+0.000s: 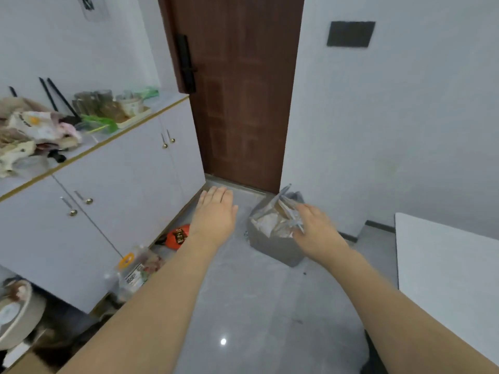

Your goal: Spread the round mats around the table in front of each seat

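Observation:
A grey bag (272, 244) stands on the floor near the brown door, with clear plastic wrapping (272, 222) sticking out of its top. My right hand (313, 225) rests on the bag's right upper edge, fingers touching the wrapping; a firm grip cannot be made out. My left hand (216, 211) hovers flat and open to the left of the bag, holding nothing. No round mat is visible by itself. A corner of the white table (445, 265) shows at the right.
A white cabinet (113, 184) with a cluttered top runs along the left wall. An orange packet (178, 236) and a bottle (135, 271) lie on the floor at its base. The brown door (243, 90) is straight ahead. Grey floor tiles (256, 306) lie between cabinet and table.

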A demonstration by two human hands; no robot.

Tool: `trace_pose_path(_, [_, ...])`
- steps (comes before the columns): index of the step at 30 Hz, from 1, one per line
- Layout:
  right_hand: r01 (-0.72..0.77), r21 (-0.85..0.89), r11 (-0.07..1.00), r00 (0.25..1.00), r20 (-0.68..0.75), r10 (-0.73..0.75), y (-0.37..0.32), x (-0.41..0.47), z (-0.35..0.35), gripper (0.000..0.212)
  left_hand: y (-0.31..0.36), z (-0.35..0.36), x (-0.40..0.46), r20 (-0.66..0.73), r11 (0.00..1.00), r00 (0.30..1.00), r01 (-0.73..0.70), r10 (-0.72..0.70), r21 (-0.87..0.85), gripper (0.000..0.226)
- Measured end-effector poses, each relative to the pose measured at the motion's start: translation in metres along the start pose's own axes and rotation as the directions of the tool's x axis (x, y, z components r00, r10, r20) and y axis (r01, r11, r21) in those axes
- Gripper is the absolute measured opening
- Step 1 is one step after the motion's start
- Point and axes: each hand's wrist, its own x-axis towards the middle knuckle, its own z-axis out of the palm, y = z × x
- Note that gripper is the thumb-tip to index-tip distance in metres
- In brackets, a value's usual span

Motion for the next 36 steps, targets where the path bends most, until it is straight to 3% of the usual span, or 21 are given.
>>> trace_pose_path(5, [-0.177,-0.019,0.984,0.984,-0.014,0.176,0.051,0.008,-0.016,0.052,0.051,0.022,0.047,0.002,0.988,0.989,-0.145,0.146,-0.054,0.050])
trace_pose_path(10, [-0.225,0.006,0.974,0.974,-0.036,0.225,0.089,0.030,-0.025,0.053,0.088,0.033,0.093,0.000,0.971,0.973,-0.231,0.231,-0.056,0.048])
trace_pose_path(19, [-0.196,0.028,0.980,0.980,0.052,0.194,0.122,0.110,-0.002,0.050,0.083,0.076,0.169,0.086,0.981,0.977,-0.190,0.193,-0.038,0.049])
trace_pose_path(23, [-0.271,0.051,0.961,0.962,0.037,0.270,0.144,0.148,-0.004,0.053,0.085,0.094,0.222,0.116,0.977,0.971,-0.204,0.211,-0.064,0.050])
trace_pose_path(36, [-0.390,0.076,0.918,0.921,0.007,0.390,0.254,0.245,-0.031,0.055,0.179,0.149,0.373,0.138,0.929,0.921,-0.351,0.365,-0.119,0.043])
